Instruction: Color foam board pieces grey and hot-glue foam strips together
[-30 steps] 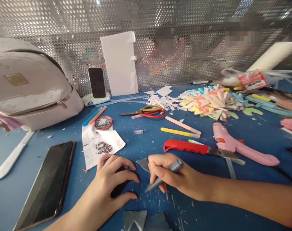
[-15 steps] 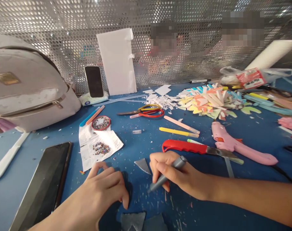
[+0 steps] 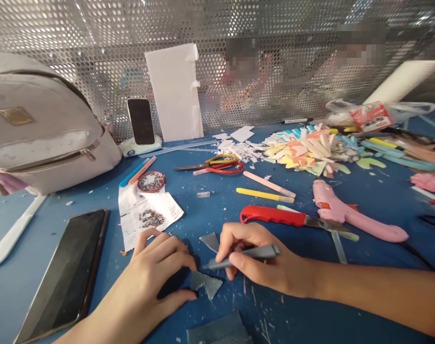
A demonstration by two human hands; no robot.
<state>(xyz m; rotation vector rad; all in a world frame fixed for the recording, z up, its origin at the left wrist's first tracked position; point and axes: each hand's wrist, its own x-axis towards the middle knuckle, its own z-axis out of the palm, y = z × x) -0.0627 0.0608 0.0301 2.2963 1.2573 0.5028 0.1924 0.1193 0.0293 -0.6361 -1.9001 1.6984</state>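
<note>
My right hand (image 3: 255, 260) is closed around a grey marker (image 3: 258, 253), whose tip points left, close to the upper edge of a small notched grey piece (image 3: 210, 284). The thumb and forefinger of my left hand (image 3: 158, 270) grip the left end of this piece, one fingertip at each side. Just behind the marker lies a pointed grey scrap (image 3: 209, 241), partly hidden by my right fingers. Nearer to me, a larger dark grey piece (image 3: 220, 329) lies flat at the bottom edge of the view.
Right of centre are a red-handled knife (image 3: 274, 216) and a pink glue gun (image 3: 356, 212). Scissors (image 3: 217, 163) and a heap of coloured scraps (image 3: 310, 150) lie farther back. A phone (image 3: 65, 272), beads on white paper (image 3: 151, 217) and a backpack (image 3: 52, 129) occupy the left.
The notched grey piece has come up from the bottom edge with my left hand and turned. My right hand has tilted the marker flatter, its tip now farther left and up.
</note>
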